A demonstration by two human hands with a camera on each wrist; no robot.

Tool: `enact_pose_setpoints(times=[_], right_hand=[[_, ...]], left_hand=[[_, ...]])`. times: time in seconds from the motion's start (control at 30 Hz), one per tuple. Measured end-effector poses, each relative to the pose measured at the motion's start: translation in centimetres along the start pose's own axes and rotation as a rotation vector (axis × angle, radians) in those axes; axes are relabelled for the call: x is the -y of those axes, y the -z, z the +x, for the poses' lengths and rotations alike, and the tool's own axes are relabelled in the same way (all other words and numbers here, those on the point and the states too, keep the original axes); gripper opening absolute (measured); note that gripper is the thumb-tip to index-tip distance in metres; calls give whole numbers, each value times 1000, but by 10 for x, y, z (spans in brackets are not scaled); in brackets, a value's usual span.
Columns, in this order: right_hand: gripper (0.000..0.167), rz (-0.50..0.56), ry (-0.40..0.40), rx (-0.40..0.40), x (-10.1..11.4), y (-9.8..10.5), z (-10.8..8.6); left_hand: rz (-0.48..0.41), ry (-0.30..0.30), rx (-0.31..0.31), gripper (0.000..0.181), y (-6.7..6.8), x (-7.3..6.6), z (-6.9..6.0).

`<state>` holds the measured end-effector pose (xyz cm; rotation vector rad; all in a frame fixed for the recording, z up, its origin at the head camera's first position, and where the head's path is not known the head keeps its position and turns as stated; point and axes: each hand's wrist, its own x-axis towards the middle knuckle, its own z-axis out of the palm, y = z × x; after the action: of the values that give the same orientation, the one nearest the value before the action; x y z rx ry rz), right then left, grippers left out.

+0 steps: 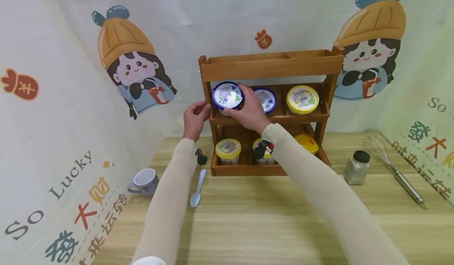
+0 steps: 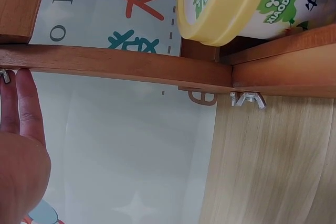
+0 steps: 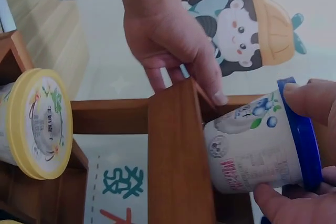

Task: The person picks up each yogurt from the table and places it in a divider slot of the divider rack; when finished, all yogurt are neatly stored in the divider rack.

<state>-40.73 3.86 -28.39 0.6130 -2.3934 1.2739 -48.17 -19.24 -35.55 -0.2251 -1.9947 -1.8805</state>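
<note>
My right hand (image 1: 251, 109) grips a tub with a blue lid (image 1: 227, 95) at the upper left of the two-tier wooden rack (image 1: 248, 171). In the right wrist view this blueberry-printed tub (image 3: 252, 150) is tilted, its base within the middle shelf and its lid between thumb and fingers. My left hand (image 1: 193, 123) holds the rack's left side at middle-shelf height. Its thumb lies over the front board, while straight fingers touch the outer side. Beside my right hand sits another blue-lidded tub (image 1: 267, 99), partly hidden, then a yellow-lidded tub (image 1: 303, 99).
Yellow-lidded tubs (image 1: 228, 151) and a yellow container (image 1: 306, 143) occupy the lower shelf. A mug (image 1: 146, 181) and a pale blue spoon (image 1: 199, 188) lie left. To the right are a black-capped jar (image 1: 356, 168) and a whisk (image 1: 397, 172). Printed cloth hangs behind.
</note>
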Motion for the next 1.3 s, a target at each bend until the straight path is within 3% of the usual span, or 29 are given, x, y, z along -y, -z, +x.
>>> enact_pose_setpoints(times=[0.23,0.53,0.87,1.3], right_hand=[[95,-48,-4,4,-5,-17,6],[93,-82,-24,17,-9,-34,-1],[93,-91,-36,10,-12,-39,-4],[84,-63,42,-18,-10,-35,-21]], left_hand=[[1,-16,-19,38,0,3,-2],[-20,-2,-4,37,-2,5,-1],[-18,-17,5,37,-2,2,-3],[16,-23,4,35,0,3,0]])
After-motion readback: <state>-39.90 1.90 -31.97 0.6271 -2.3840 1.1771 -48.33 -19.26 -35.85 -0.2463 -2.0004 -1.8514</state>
